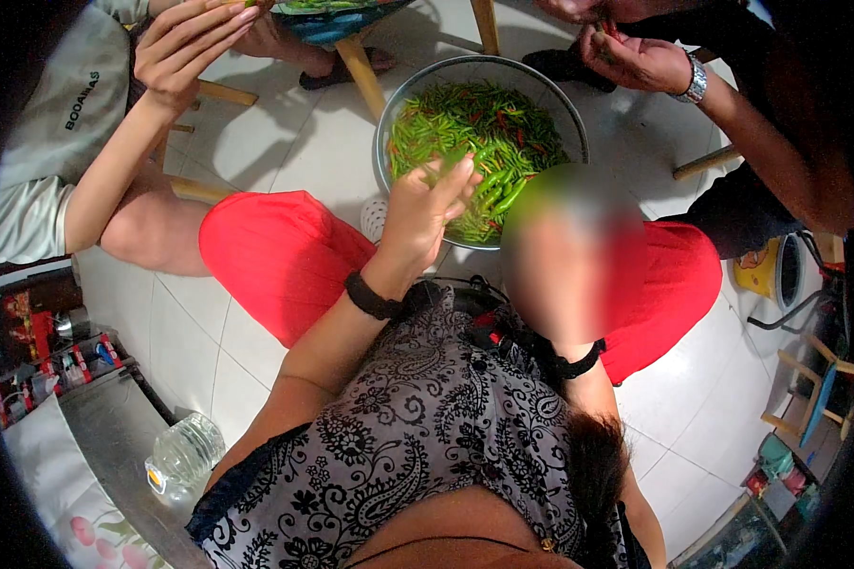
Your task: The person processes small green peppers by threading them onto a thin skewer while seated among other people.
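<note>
In front of me a wide round bowl with a grey rim [384, 123] holds a heap of small green chili peppers [484, 109], with several red ones mixed in. Larger green peppers [508, 190] lie on the near side of the heap. My left hand [417, 213] is raised over the bowl's near left edge, fingers curled round a green chili pepper [455, 155]. Beside the near right edge, my right hand [560, 256] is smeared by a blur, so its fingers and anything in them cannot be made out.
At upper left another person's hand [176, 57] is raised; at upper right a co-worker's hand [636, 62] pinches something red. Wooden stool legs [361, 76] stand behind the bowl. A clear plastic bottle [188, 448] is at lower left, a yellow bucket [759, 270] at right.
</note>
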The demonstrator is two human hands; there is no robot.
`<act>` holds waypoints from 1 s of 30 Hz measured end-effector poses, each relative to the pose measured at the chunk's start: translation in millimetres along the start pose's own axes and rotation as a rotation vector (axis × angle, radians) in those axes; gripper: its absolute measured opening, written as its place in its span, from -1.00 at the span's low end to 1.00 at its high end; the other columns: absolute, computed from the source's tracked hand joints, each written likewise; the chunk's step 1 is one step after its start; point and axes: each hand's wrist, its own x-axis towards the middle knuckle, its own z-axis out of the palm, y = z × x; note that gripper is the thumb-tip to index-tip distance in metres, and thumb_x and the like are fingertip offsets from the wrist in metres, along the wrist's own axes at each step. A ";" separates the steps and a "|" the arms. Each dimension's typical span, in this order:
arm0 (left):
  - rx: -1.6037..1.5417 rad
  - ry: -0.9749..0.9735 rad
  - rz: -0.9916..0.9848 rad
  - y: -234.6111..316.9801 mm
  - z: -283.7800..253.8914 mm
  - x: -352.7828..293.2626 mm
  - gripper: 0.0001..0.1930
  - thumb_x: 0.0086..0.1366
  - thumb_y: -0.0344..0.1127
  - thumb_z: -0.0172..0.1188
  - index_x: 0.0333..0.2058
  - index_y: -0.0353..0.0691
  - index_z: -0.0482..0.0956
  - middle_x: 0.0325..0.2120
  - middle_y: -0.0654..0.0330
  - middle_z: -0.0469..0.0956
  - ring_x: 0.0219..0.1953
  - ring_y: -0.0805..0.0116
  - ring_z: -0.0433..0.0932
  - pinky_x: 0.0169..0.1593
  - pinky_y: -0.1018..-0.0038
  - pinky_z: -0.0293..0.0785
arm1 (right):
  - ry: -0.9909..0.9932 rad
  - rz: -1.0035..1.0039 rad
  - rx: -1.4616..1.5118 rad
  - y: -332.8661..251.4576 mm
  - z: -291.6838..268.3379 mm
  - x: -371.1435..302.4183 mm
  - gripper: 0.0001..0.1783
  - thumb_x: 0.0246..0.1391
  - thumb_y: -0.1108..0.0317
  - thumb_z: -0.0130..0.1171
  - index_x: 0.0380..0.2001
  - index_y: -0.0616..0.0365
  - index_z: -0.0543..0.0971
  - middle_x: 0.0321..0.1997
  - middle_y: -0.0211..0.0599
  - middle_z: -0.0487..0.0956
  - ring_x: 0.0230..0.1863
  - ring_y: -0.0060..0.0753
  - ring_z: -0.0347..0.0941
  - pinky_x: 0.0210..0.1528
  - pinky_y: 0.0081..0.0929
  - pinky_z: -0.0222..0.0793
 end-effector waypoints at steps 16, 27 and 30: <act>0.113 -0.041 -0.013 -8.2 -2.9 1.2 -0.69 0.39 -0.21 0.17 -0.08 -0.37 0.57 -0.44 0.32 0.52 -0.52 0.70 0.29 -0.49 0.72 0.15 | -0.081 0.204 0.041 0.0 6.3 6.7 -0.80 0.29 0.31 0.08 -0.37 0.17 0.55 -0.58 -0.07 0.54 -0.55 -0.04 0.54 -0.49 -0.24 0.39; -0.100 -0.130 -0.118 10.1 -5.9 2.3 -0.57 0.43 -0.11 0.11 0.09 -0.33 0.46 -0.33 0.30 0.52 -0.41 0.67 0.33 -0.49 0.78 0.16 | -0.008 0.333 0.180 15.3 11.2 4.8 -0.75 0.32 0.27 0.05 -0.35 0.20 0.58 -0.61 -0.28 0.51 -0.56 -0.54 0.43 -0.45 -0.49 0.33; -0.119 -0.098 -0.180 3.5 -8.8 2.6 -0.61 0.40 -0.09 0.14 0.02 -0.27 0.52 -0.36 0.32 0.52 -0.46 0.70 0.35 -0.51 0.78 0.15 | 0.005 0.378 0.234 19.7 11.3 5.5 -0.74 0.32 0.28 0.02 -0.35 0.22 0.58 -0.54 -0.29 0.55 -0.48 -0.58 0.45 -0.37 -0.52 0.36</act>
